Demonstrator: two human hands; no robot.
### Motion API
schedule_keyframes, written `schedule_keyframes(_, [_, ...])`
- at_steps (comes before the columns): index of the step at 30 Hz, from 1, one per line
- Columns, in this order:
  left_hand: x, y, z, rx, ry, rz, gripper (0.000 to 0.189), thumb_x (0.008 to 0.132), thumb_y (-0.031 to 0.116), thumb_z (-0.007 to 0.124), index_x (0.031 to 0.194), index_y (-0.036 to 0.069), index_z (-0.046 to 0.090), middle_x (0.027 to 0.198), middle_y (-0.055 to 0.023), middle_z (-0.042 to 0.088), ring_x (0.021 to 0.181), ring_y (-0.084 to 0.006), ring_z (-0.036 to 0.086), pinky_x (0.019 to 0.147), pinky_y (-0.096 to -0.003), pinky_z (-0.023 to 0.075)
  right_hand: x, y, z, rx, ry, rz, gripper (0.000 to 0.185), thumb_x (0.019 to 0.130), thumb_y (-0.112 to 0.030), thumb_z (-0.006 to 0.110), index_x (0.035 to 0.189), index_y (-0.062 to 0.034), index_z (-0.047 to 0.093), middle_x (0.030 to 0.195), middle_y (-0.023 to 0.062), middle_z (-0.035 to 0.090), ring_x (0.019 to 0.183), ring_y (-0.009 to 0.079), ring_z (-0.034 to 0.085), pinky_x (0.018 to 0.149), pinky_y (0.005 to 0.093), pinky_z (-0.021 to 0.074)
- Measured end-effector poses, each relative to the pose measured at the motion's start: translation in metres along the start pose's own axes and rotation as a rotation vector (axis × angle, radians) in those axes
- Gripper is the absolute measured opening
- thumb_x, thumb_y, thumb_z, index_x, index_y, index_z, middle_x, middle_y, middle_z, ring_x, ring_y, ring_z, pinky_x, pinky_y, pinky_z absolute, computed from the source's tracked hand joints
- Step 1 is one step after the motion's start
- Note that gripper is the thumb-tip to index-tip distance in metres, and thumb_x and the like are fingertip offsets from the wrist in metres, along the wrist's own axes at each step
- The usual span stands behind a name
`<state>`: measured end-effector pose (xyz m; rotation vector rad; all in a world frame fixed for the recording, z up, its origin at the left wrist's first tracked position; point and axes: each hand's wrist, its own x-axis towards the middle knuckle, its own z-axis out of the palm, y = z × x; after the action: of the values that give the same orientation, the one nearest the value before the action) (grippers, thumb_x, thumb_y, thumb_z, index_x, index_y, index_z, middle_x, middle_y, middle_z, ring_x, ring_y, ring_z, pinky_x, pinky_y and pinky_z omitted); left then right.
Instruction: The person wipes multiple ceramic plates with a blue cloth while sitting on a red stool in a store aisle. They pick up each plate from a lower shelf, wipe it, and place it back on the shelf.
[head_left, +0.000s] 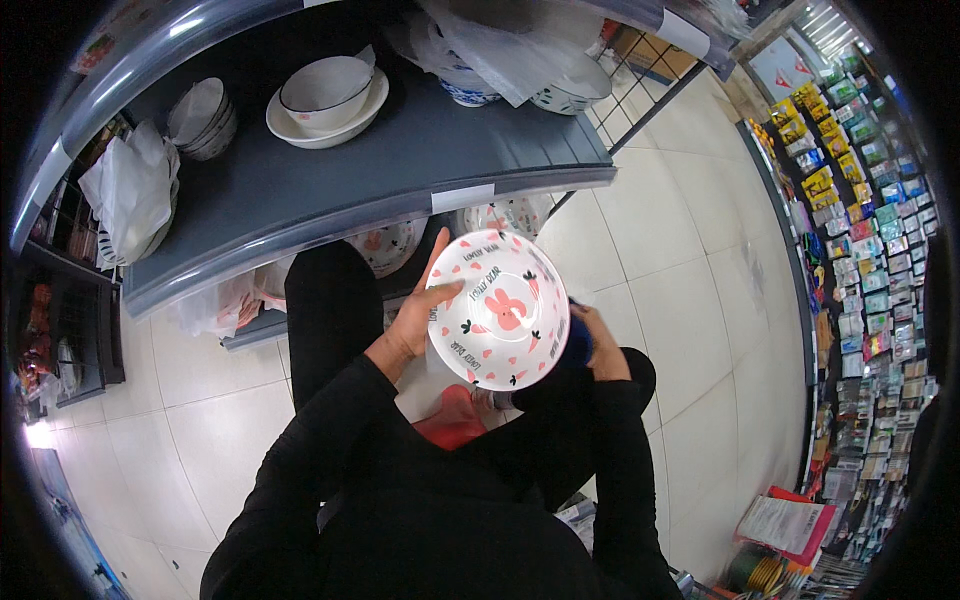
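In my left hand (420, 311) is a white ceramic plate or shallow bowl (499, 311) with a pink rabbit, carrots, hearts and lettering, held by its left rim with the thumb on the inner face. My right hand (604, 349) is just beyond the dish's right rim, closed on a dark blue cloth (577, 341), partly hidden behind the dish. Similar patterned dishes (386, 244) rest on the lower shelf, partly covered by the upper shelf edge and my left hand.
A grey shelf (360, 172) ahead carries a white bowl (326, 94) in a wider dish, stacked small bowls (202, 120) and plastic-wrapped bowls (559, 82). Below me is something red (452, 420). Packaged goods (855, 247) hang along the right. My knees flank the dish.
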<state>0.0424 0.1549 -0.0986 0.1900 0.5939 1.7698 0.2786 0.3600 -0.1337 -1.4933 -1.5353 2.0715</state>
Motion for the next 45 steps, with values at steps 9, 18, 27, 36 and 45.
schedule_keyframes(9, [0.007,-0.013,-0.026,0.140,0.138,-0.039,0.035,0.095,0.000,0.058,0.129,-0.001,0.054,0.121,-0.0196,0.064,0.099,-0.0249,0.070,0.082,-0.0386,0.0624,-0.046,0.047,0.132,-0.263,-0.109,-0.230,0.038,0.088,-0.026,0.068,0.115,-0.0002,0.066,0.106,0.0110,0.069,0.095,0.0207,0.064,0.083,0.0342,0.0504])
schedule_keyframes(18, [-0.002,-0.006,-0.012,1.488,0.031,0.804,0.053,0.074,-0.006,0.068,0.125,0.009,0.064,0.116,-0.0191,0.063,0.103,-0.0367,0.062,0.092,-0.0398,0.0517,-0.103,-0.060,0.035,-0.119,0.377,-0.328,0.022,0.093,-0.016,0.064,0.098,0.0047,0.069,0.083,0.0043,0.069,0.070,0.0110,0.061,0.062,0.0268,0.0497])
schedule_keyframes(27, [-0.003,-0.027,-0.024,1.630,-0.225,0.760,0.045,0.067,-0.007,0.067,0.111,0.000,0.066,0.116,-0.0211,0.063,0.107,-0.0393,0.062,0.097,-0.0428,0.0497,-0.041,-0.050,0.115,-0.879,0.469,-0.529,0.047,0.089,-0.034,0.063,0.115,0.0046,0.061,0.105,0.0274,0.064,0.097,0.0425,0.063,0.082,0.0476,0.0502])
schedule_keyframes(36, [-0.004,-0.045,-0.031,1.553,-0.136,0.612,0.054,0.067,-0.010,0.065,0.118,0.005,0.063,0.110,-0.0230,0.063,0.108,-0.0402,0.060,0.093,-0.0444,0.0513,-0.063,-0.047,0.104,-0.849,0.139,-0.572,0.041,0.089,-0.024,0.063,0.121,0.0018,0.060,0.123,0.0255,0.061,0.107,0.0377,0.064,0.090,0.0460,0.0514])
schedule_keyframes(45, [0.000,-0.045,-0.011,0.929,0.266,0.477,0.028,0.090,-0.002,0.060,0.117,0.001,0.065,0.099,-0.0106,0.071,0.089,-0.0185,0.067,0.082,-0.0308,0.0527,-0.043,-0.014,0.048,0.430,-0.259,0.036,0.041,0.101,-0.030,0.049,0.129,-0.0013,0.058,0.121,0.0128,0.067,0.102,0.0250,0.068,0.088,0.0372,0.0554])
